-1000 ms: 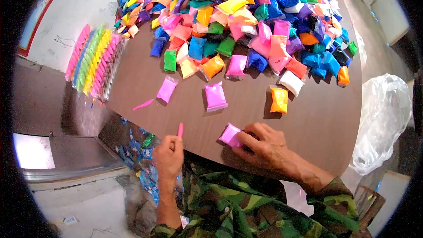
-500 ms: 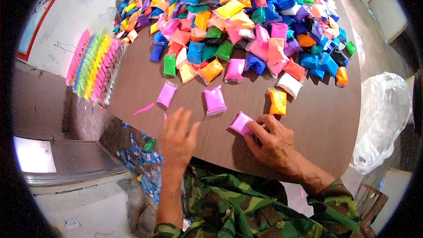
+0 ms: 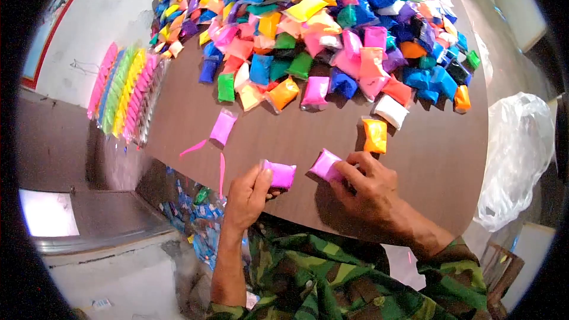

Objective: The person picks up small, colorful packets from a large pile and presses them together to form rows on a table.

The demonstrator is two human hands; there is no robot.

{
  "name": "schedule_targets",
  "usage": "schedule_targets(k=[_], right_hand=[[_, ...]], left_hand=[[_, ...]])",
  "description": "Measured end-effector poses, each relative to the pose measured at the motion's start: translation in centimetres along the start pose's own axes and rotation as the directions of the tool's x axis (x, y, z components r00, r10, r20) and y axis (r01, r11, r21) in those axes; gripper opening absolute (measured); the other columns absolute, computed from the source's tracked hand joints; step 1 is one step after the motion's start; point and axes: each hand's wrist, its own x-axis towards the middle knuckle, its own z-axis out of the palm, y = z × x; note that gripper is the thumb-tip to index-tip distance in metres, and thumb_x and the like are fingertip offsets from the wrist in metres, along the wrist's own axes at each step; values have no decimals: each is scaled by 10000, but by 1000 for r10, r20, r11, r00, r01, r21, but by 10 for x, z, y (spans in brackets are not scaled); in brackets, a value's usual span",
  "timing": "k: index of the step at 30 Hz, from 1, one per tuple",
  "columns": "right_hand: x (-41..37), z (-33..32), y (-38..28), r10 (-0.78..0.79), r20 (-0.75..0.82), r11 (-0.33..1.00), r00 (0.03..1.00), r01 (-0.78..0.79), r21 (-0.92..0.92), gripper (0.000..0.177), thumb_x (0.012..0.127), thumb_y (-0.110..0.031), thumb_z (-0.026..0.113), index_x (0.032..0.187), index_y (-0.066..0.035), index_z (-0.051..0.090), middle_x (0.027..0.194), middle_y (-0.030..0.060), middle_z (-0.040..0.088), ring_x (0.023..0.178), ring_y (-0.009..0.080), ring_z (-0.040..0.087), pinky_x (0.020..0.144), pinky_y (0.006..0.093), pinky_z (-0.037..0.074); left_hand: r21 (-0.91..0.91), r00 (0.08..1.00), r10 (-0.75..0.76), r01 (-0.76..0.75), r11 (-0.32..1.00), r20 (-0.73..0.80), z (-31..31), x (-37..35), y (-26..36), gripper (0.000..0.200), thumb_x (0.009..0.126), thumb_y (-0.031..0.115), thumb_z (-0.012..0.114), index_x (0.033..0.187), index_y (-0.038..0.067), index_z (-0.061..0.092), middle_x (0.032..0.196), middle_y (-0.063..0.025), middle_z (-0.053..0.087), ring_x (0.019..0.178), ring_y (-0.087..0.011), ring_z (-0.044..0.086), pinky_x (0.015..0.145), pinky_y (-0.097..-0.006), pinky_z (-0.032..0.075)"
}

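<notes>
A small pink-purple packet is pinched by one end in my left hand, near the table's front edge. My right hand grips a second pink-purple packet between thumb and fingers, a short way to the right. Another packet of that colour lies on the table at the left, beside a thin pink strip that hangs over the edge. Just beyond my right hand lies an orange packet.
A large heap of colourful packets covers the back of the brown table. Twisted coloured bundles hang at its left side. A clear plastic bag is at the right, and blue wrappers lie below the front edge.
My left hand has closed on the packet that lay in the middle of the table and drawn it nearer. My right hand keeps its packet in almost the same spot.
</notes>
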Motion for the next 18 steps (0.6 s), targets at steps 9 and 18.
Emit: schedule_targets(k=[9,18], right_hand=[[1,3,2,-15,-18,1000,1000,15,-11,301,805,-156,864,1080,-114,749,1024,87,668,804,265,708,630,382,585],[1,3,6,-22,2,1000,1000,22,-7,329,798,-166,869,1100,-117,748,1036,81,666,808,259,706,632,382,582]], left_hand=[[536,888,346,-142,832,-302,-1,1,-5,285,994,164,706,1221,-8,696,1094,-181,730,893,-339,716,823,-411,570],[824,733,680,-383,417,-3,27,-17,-34,434,948,233,749,1332,37,697,1400,-143,675,1297,-321,631,1065,-484,480]])
